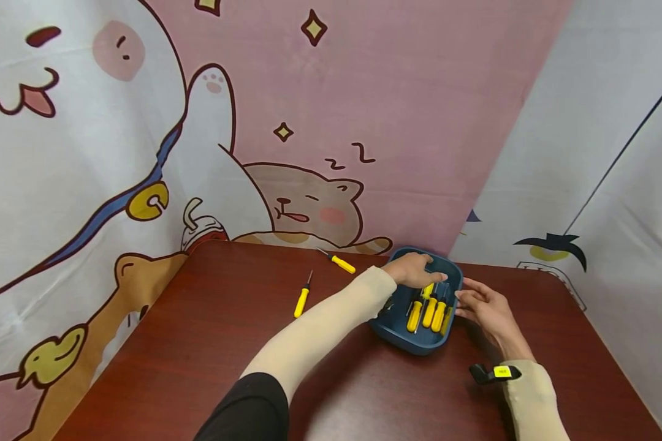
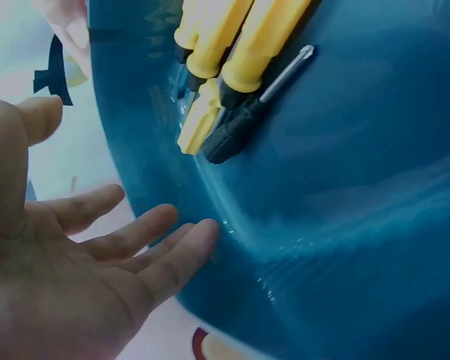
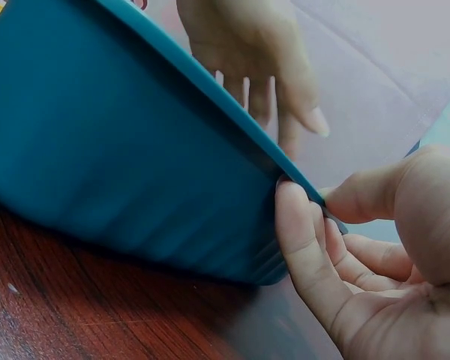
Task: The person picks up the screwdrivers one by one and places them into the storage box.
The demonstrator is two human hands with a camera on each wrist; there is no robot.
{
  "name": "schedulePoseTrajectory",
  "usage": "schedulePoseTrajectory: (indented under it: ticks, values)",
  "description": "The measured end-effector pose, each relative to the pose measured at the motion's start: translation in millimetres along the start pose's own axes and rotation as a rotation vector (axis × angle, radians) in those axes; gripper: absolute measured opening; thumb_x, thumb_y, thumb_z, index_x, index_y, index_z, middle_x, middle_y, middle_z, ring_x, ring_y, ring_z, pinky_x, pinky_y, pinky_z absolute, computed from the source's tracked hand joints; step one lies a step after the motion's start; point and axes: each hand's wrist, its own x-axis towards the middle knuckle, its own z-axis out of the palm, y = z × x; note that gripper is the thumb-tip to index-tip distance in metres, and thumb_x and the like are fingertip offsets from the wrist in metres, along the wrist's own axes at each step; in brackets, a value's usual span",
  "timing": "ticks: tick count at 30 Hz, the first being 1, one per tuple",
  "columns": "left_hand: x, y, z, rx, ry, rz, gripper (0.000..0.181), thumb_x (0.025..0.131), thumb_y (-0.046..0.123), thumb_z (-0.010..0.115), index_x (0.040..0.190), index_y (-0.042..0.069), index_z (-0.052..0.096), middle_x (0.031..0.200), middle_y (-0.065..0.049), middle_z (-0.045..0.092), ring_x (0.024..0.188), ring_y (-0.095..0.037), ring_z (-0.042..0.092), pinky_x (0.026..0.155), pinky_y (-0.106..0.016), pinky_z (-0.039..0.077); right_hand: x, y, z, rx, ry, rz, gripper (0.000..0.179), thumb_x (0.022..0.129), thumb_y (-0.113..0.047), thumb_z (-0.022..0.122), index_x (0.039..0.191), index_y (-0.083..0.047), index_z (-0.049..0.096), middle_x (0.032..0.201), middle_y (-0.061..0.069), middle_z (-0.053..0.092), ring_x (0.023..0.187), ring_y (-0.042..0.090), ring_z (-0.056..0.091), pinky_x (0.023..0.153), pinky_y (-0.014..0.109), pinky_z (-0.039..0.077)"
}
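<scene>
A blue plastic bin point(image 1: 403, 343) holds several yellow-handled screwdrivers point(image 1: 431, 312), bunched toward its right side. Over the far part of the bin reaches my left hand point(image 1: 414, 269), its fingers spread and nothing in them. In the left wrist view that hand point(image 2: 97, 255) hovers near the bin's wall, its fingertips overlapping the wall. A black-handled screwdriver point(image 2: 236, 131) lies beside the yellow ones there. My right hand point(image 1: 485, 306) pinches the bin's right rim; in the right wrist view its thumb point(image 3: 367, 191) is inside and the fingers press from outside.
Two yellow-handled screwdrivers lie loose on the reddish-brown table point(image 1: 198, 343): one screwdriver point(image 1: 302, 300) left of the bin and another screwdriver point(image 1: 342, 264) near the back edge. A cartoon-printed cloth point(image 1: 391, 122) hangs behind the table.
</scene>
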Motion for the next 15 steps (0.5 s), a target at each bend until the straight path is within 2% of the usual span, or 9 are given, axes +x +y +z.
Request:
schedulePoseTrajectory:
  ticks: [7, 15]
  values:
    - [-7.0, 2.6, -4.2, 0.155, 0.035, 0.1, 0.075, 0.098, 0.07, 0.046, 0.161, 0.032, 0.032, 0.166, 0.007, 0.034, 0.154, -0.016, 0.033, 0.124, -0.041, 0.034, -2.2, -0.1, -1.0, 0.005, -0.006, -0.01, 0.07, 0.105, -0.022, 0.058, 0.162, -0.002, 0.023, 0.111, -0.006, 0.066, 0.091, 0.004, 0.065, 0.082, 0.024, 0.061]
    - [-19.2, -0.4, -8.8, 0.261, 0.095, 0.174, 0.079, 0.096, 0.073, 0.047, 0.162, 0.037, 0.026, 0.168, 0.007, 0.029, 0.158, -0.016, 0.021, 0.127, -0.043, 0.028, 0.0, 0.7, -0.1, 0.012, -0.008, -0.003, 0.07, 0.105, -0.022, 0.058, 0.162, -0.003, 0.022, 0.111, -0.007, 0.067, 0.092, 0.006, 0.066, 0.082, 0.024, 0.061]
